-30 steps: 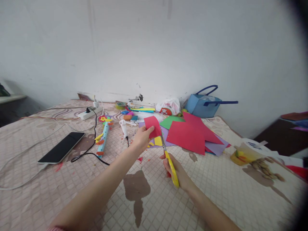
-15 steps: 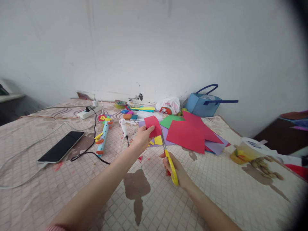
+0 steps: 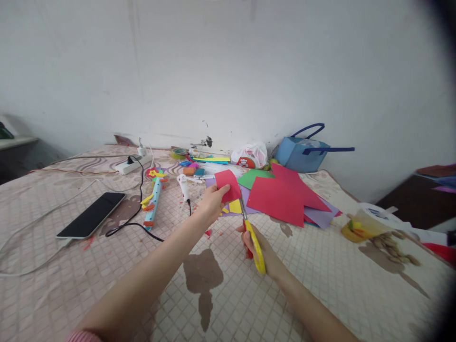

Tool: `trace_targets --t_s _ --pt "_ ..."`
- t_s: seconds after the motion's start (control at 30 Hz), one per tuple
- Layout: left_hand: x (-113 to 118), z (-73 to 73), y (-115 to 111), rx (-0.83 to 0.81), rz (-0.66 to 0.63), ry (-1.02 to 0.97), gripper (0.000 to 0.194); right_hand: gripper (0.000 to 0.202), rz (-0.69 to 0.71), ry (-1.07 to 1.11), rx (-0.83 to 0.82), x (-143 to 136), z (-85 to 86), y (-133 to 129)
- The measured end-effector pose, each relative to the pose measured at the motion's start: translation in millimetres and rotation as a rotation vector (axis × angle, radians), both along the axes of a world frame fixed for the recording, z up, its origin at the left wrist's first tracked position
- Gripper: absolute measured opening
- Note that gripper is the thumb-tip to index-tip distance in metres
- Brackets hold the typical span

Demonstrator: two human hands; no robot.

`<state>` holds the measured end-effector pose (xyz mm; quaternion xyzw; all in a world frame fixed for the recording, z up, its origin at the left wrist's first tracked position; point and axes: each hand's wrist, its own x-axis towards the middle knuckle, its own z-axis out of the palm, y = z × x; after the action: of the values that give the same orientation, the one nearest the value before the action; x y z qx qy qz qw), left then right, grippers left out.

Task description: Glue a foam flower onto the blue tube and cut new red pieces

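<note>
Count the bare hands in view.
2: the left hand, pinching a small piece of red paper, and, nearer the camera, the right hand, holding yellow-handled metal scissors.

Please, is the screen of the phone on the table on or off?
Off, it seems: the phone shows a plain black screen with nothing lit, though a white cable runs to its near end.

Scissor blades look metal, the red paper matt.
</note>
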<state>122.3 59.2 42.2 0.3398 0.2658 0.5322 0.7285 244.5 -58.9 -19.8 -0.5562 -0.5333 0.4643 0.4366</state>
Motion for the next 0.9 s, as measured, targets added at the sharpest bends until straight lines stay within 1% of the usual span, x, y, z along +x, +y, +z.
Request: trace_targets --t_s 0.37,0.53,0.73,0.9 --pt "-0.1 2.4 -0.8 -0.018 0.007 -0.007 0.007 0.039 -0.027 -0.010 -0.005 0.4 -7.7 4.9" --pt "0.1 2.4 0.2 -0.020 0.007 -0.005 0.007 0.035 -0.017 0.004 -0.007 0.0 -6.0 3.7" --pt "-0.4 0.2 2.2 -0.010 -0.003 -0.009 0.007 0.037 -0.043 -0.014 -0.040 -2.1 -2.7 2.9" --pt "-0.5 2.1 1.1 -0.022 0.004 0.005 0.006 0.039 -0.063 -0.035 -0.042 -3.6 -2.9 2.8"
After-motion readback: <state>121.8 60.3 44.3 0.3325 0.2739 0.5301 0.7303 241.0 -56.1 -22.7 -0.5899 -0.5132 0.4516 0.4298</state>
